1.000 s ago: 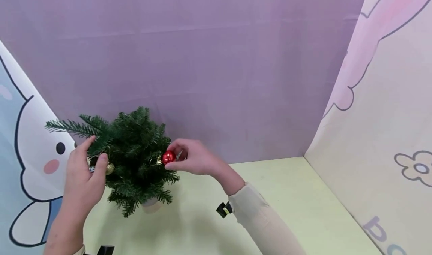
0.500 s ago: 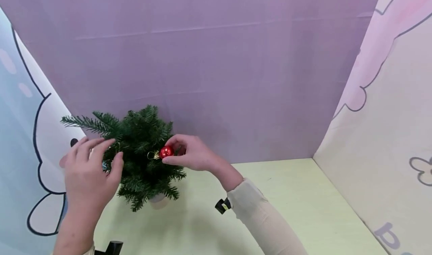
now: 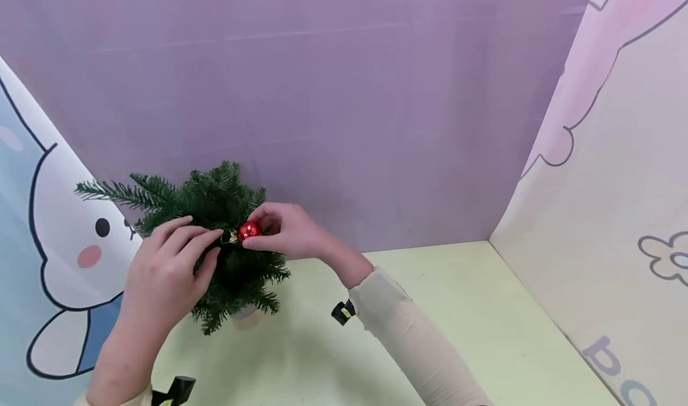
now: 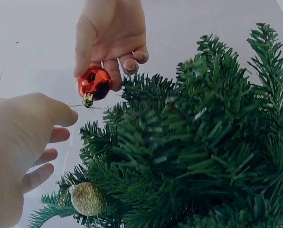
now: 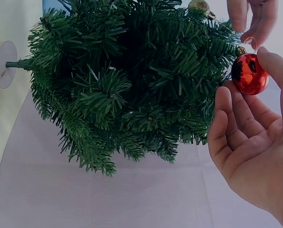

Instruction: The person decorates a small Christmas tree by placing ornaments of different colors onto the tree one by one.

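My right hand (image 3: 287, 230) pinches a shiny red Christmas bauble (image 3: 249, 231) between thumb and fingers. Its gold cap and thin wire loop (image 5: 250, 40) point toward my left hand (image 3: 169, 268). The left fingertips are right at that loop, with thumb and forefinger a little apart in the head view. Both hands are over a small green artificial Christmas tree (image 3: 215, 191), whose needles lie close behind the bauble. A glittery gold bauble (image 4: 88, 198) hangs among the branches, hidden in the head view.
The tree stands on a pale round base (image 3: 247, 316) on a light green tabletop (image 3: 430, 310). A purple cloth backdrop (image 3: 344, 113) rises behind it. Printed cartoon panels flank both sides, the left panel (image 3: 70, 233) close beside the tree.
My left hand has come from the tree's left side rightward to the bauble's wire loop. The right hand has shifted slightly left and up, still pinching the red bauble.
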Tool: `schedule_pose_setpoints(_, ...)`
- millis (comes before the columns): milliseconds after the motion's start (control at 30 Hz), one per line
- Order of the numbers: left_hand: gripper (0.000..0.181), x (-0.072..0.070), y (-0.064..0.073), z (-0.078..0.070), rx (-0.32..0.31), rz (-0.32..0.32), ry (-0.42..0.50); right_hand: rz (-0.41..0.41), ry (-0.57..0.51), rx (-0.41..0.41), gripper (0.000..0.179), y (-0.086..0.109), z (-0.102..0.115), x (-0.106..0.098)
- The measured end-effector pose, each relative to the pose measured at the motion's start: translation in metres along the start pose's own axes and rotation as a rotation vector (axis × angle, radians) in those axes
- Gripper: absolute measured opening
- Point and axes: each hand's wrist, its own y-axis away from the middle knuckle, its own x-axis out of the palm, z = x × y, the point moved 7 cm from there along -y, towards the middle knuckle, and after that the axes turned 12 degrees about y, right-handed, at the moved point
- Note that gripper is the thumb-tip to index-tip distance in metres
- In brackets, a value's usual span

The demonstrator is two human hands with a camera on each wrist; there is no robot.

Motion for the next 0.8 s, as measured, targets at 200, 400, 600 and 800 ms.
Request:
schedule_pose_setpoints(200, 0.028, -0.002, 0.000, 0.008, -0.005, 0.020, 0.024, 0.021, 0.002, 0.002, 0.026, -0.006, 0.007, -0.001)
schedule_pose_setpoints(400, 0.047, -0.003, -0.004, 0.012, 0.013, 0.005, 0.032, 0.032, 0.009, -0.003, 0.026, -0.007, 0.009, -0.001)
schedule_pose_setpoints(600, 0.053, -0.004, -0.008, 0.014, 0.049, 0.035, 0.093, 0.038, 0.016, 0.007, 0.027, -0.008, 0.005, -0.001)
schedule_pose_setpoints(800, 0.055, -0.001, -0.005, 0.017, -0.003, 0.115, 0.139, -0.003, 0.132, 0.002, 0.035, -0.004, 0.007, 0.002)
